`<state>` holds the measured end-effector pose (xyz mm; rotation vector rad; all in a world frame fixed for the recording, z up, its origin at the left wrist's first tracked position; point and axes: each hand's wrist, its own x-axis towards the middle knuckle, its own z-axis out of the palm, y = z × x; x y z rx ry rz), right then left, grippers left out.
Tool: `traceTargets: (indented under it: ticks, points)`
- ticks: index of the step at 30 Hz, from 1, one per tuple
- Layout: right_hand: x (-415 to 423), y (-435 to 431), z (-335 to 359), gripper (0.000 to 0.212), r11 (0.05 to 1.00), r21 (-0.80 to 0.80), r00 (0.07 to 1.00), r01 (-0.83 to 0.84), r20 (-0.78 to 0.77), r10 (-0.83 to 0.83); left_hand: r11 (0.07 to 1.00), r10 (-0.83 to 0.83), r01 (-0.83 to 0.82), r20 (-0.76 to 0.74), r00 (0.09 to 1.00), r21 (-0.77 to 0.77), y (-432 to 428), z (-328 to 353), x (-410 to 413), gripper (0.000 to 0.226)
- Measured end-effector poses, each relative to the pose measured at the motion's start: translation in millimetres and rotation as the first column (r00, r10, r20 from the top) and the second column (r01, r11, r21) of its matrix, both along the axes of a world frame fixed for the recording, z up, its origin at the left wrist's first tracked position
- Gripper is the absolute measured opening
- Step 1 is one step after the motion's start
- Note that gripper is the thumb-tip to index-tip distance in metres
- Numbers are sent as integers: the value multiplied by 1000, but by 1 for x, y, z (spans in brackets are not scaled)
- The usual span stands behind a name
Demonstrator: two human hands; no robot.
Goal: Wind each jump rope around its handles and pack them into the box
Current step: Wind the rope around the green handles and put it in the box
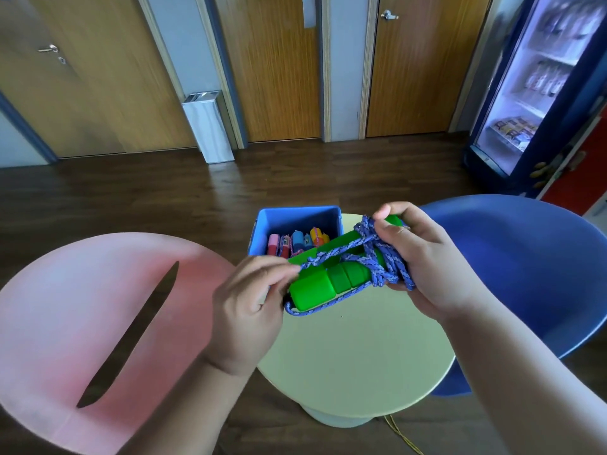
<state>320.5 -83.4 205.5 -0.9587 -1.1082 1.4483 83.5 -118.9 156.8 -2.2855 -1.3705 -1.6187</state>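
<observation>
Two green jump rope handles (pixel 323 284) lie side by side in the air above the pale green round table (pixel 358 353). A blue-purple braided rope (pixel 377 257) is wound around their far half, and a loose loop hangs below the near end. My right hand (pixel 417 257) grips the wound far end of the handles. My left hand (pixel 249 307) pinches a strand of the rope at the near end. Behind them a blue box (pixel 297 220) stands at the table's far edge, holding several wound jump ropes with pink, blue and yellow handles.
A pink chair (pixel 98 310) with a slot in its seat stands at the left, a blue chair (pixel 512 267) at the right. Wooden doors, a metal bin (pixel 208 126) and a lit drinks fridge (pixel 538 87) line the far wall. A yellow cord (pixel 402 435) lies on the floor.
</observation>
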Motion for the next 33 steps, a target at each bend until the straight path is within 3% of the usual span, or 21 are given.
traceTargets:
  ticks: [2,4,6,8,12,18,20,22,24,26,28,31,33]
  points:
    - [2,3,-3,5,1000,27,999,16,48,-17,943,66,22,250,966,-333,-1,5,4,16]
    - [7,7,-7,3,996,78,990,32,136,-43,708,207,276,565,799,-650,0,14,12,15]
    - [7,8,-9,5,993,115,976,19,214,-44,490,387,494,687,615,-718,2,19,16,13]
    - [5,7,-10,9,991,131,971,16,236,-47,413,489,550,686,538,-726,5,22,17,12]
    - [2,4,-11,6,995,90,992,41,117,-51,414,541,591,709,452,-692,5,27,22,12]
    - [-9,-5,0,13,998,34,990,51,-133,-46,326,667,830,732,137,-452,-2,30,31,14]
    - [-13,-5,2,13,998,30,986,53,-157,-48,339,673,871,738,40,-356,-10,21,43,11]
    - [-18,-4,4,12,998,20,990,63,-128,-60,410,642,864,766,-45,-293,-17,10,54,9]
    - [-20,-3,5,8,996,5,991,85,-100,-84,458,595,845,801,-61,-276,-20,4,61,11]
    - [-22,-1,5,5,995,-5,992,104,-71,-104,480,551,822,834,-10,-307,-20,4,63,11]
    - [-23,1,4,5,991,-8,990,132,-48,-132,507,479,785,873,88,-357,-18,6,64,14]
    - [-26,3,4,9,985,9,985,172,-33,-171,563,328,690,889,319,-455,-12,8,66,42]
    - [-29,4,3,10,981,26,982,191,-17,-190,614,261,634,879,399,-470,-7,8,66,37]
